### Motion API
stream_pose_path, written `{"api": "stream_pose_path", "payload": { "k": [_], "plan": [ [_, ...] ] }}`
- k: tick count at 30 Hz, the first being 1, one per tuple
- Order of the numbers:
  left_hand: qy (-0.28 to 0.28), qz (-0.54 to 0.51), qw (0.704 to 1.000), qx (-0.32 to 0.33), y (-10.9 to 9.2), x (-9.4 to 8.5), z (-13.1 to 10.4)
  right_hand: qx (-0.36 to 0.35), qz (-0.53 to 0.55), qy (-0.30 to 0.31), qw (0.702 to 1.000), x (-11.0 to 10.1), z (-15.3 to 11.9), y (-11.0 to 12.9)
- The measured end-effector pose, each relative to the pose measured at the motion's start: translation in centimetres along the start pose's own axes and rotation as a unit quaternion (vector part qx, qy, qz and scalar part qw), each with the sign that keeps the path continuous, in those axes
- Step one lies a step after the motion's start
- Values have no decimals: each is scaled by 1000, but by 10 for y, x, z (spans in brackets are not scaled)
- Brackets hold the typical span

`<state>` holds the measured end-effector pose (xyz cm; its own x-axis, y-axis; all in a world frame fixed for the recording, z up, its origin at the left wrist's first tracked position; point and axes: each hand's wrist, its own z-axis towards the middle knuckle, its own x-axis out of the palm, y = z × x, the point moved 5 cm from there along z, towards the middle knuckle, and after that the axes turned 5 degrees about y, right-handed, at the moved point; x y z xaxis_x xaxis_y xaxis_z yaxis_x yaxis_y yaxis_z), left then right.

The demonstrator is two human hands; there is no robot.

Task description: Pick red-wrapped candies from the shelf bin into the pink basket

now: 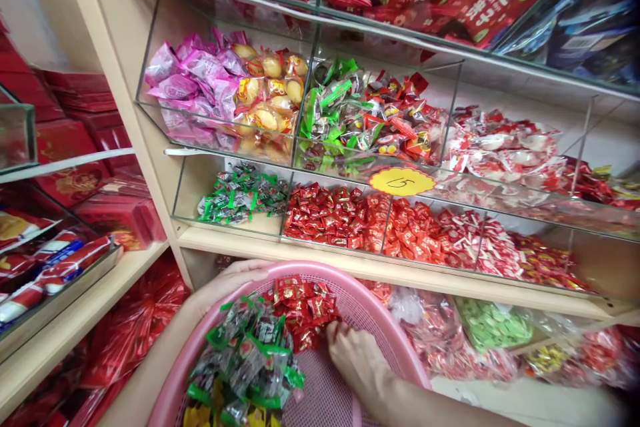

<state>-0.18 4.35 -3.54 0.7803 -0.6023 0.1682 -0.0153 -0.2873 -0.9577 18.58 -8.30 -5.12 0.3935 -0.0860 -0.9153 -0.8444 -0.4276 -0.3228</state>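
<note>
A round pink plastic basket (385,297) with mesh walls is at the bottom centre of the view. My left hand (233,281) grips its far left rim, with the fingertips partly hidden. Inside lie clear-and-green wrapped candies (250,353), a pile of small red wrapped candies (306,310) and some yellow-wrapped pieces (200,413). My right hand (356,355) is down in the basket, its fingers curled closed at the edge of the red pile. Whatever those fingers may hold is hidden.
Ahead stands a wooden shelf (240,239) with clear divided bins of wrapped candies (325,213). A yellow price tag (401,181) marked 15 hangs on a bin front. Bagged sweets (493,323) lie beneath. Another shelf (95,303) stands close on the left.
</note>
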Motion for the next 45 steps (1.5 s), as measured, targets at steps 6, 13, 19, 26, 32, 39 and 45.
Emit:
{"api": "stream_pose_path", "payload": {
  "k": [6,13,19,26,32,39,45],
  "plan": [
    [9,13,1000,7,2,-3,2,9,-111,24,994,0,1,-3],
    [16,0,1000,3,8,-6,6,22,14,-13,1000,-56,-7,-14],
    [6,-7,1000,-12,3,-2,3,60,96,-151,982,-130,34,-111],
    [11,-50,998,-28,7,-2,7,102,39,-128,986,-101,98,-156],
    [21,-28,999,-10,2,0,6,103,39,-133,985,-92,107,-155],
    [7,-33,999,-19,1,2,5,98,45,-160,981,-104,86,-160],
    [1,-47,998,-39,6,4,3,58,168,-213,961,-111,19,-131]
  ]
}}
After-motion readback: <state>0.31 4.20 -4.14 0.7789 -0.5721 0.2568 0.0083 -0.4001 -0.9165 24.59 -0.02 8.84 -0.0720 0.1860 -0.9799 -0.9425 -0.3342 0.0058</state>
